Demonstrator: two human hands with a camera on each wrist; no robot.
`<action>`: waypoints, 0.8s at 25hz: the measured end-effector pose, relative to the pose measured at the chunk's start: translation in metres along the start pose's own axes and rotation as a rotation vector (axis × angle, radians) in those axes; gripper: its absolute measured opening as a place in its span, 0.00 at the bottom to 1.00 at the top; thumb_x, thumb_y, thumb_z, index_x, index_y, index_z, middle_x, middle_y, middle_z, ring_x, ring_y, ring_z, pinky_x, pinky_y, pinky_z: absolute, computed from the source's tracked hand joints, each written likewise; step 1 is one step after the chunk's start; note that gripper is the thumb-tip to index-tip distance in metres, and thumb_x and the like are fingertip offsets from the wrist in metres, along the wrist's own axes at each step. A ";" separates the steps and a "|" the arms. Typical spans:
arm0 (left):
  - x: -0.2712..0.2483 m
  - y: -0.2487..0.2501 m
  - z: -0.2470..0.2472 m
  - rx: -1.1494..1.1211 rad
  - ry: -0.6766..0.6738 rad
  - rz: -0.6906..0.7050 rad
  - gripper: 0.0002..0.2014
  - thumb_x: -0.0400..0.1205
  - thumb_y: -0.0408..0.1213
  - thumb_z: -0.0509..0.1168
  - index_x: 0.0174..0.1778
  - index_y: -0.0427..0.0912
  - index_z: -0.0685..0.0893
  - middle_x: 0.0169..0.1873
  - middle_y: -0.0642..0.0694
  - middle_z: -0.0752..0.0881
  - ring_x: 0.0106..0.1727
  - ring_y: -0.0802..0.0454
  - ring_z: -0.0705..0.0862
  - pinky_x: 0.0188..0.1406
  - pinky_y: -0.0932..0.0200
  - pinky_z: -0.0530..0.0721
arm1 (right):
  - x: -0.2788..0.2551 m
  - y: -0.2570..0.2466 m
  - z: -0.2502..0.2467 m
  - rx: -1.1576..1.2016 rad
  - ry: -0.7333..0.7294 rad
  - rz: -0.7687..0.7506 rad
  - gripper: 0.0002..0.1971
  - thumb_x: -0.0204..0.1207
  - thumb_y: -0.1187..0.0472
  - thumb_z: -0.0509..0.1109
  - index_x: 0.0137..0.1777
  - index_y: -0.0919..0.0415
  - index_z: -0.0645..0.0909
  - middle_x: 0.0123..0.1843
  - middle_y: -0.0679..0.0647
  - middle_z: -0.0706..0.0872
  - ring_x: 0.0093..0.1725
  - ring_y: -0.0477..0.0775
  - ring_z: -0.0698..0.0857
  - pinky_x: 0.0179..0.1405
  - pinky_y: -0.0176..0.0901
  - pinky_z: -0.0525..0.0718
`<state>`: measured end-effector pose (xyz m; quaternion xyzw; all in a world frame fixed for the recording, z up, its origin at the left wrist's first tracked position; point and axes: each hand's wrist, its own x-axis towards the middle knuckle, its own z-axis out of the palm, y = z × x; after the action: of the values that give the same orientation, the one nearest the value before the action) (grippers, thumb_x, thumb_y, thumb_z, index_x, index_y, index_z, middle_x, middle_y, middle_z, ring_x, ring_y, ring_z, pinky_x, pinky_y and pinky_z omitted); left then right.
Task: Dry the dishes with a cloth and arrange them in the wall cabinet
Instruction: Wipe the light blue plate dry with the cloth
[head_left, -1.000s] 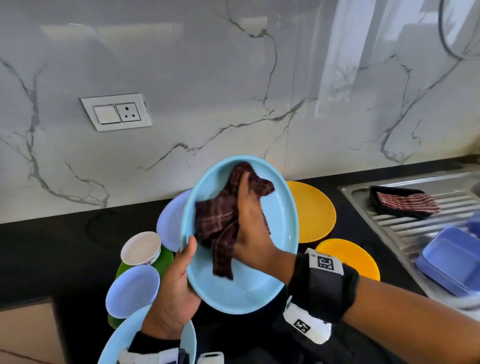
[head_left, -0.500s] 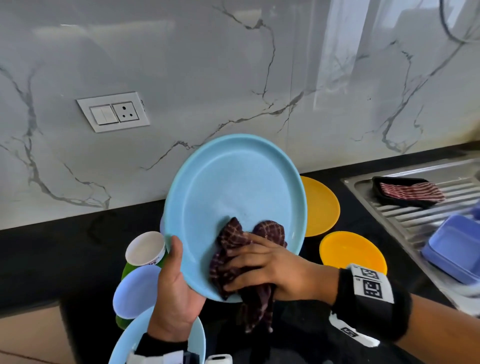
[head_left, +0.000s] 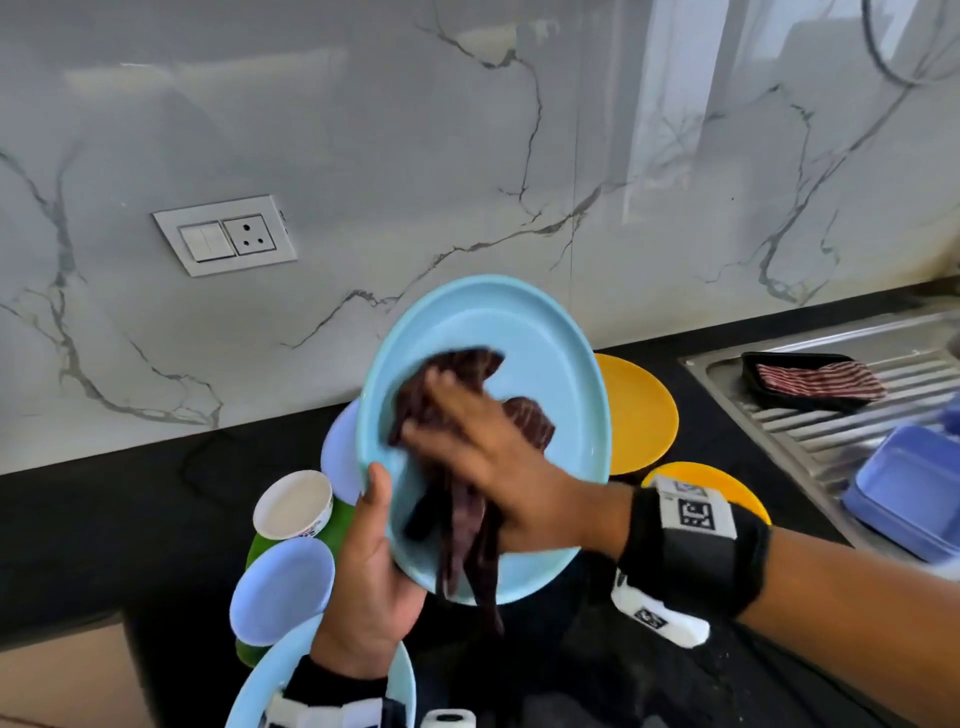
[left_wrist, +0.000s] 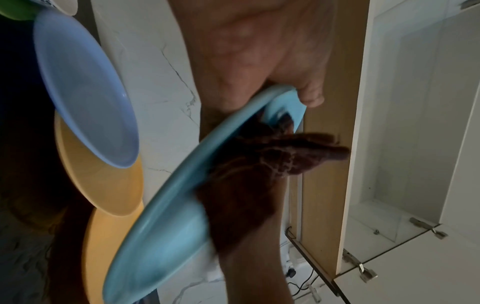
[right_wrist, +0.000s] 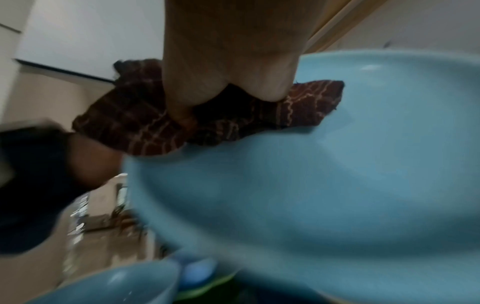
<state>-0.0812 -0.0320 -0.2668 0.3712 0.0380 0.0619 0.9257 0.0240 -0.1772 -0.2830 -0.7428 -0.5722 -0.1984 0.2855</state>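
My right hand pressed the dark checked cloth against the inner face of the light blue plate. The fingers lay spread over the cloth, and in the right wrist view the thumb and a finger pinched a fold of it. The loose tail of the cloth hung past the lower rim.

My left hand held the plate tilted above the bench, thumb over the near rim and fingers behind, out of sight. That grip sat at the lower left edge.

Assessment: the plate looked rigid, light and glossy. If wet it would likely be slippery, so hold at the rim with the thumb hooked over the lip. The cloth was soft and bunched readily.

On the bench beyond lay two yellow plates, lilac plates and a white cup on a green dish. A second light blue plate lay under my left wrist. The left wrist view showed the wall cabinet open above.
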 end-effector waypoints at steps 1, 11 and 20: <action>0.000 -0.001 -0.001 0.019 -0.008 -0.013 0.34 0.87 0.55 0.59 0.81 0.33 0.66 0.80 0.34 0.67 0.82 0.39 0.64 0.84 0.42 0.53 | -0.013 -0.009 0.010 -0.032 -0.106 -0.084 0.45 0.64 0.55 0.82 0.81 0.63 0.66 0.85 0.71 0.53 0.85 0.69 0.51 0.81 0.71 0.51; -0.012 -0.003 -0.003 0.114 -0.031 -0.059 0.54 0.53 0.60 0.85 0.75 0.42 0.77 0.69 0.39 0.83 0.67 0.40 0.83 0.55 0.46 0.88 | -0.062 0.069 -0.031 -0.107 0.076 0.121 0.27 0.82 0.44 0.62 0.76 0.58 0.68 0.81 0.63 0.61 0.82 0.62 0.62 0.76 0.64 0.68; -0.002 0.008 0.004 0.154 -0.024 -0.109 0.33 0.43 0.66 0.84 0.36 0.48 0.94 0.37 0.49 0.91 0.38 0.53 0.91 0.33 0.61 0.88 | 0.009 -0.007 -0.003 -0.023 -0.129 -0.342 0.37 0.64 0.55 0.79 0.73 0.67 0.77 0.79 0.72 0.67 0.82 0.69 0.63 0.80 0.68 0.57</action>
<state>-0.0838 -0.0294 -0.2582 0.4393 0.0519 0.0039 0.8968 0.0199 -0.1709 -0.2739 -0.6489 -0.7052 -0.2026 0.2017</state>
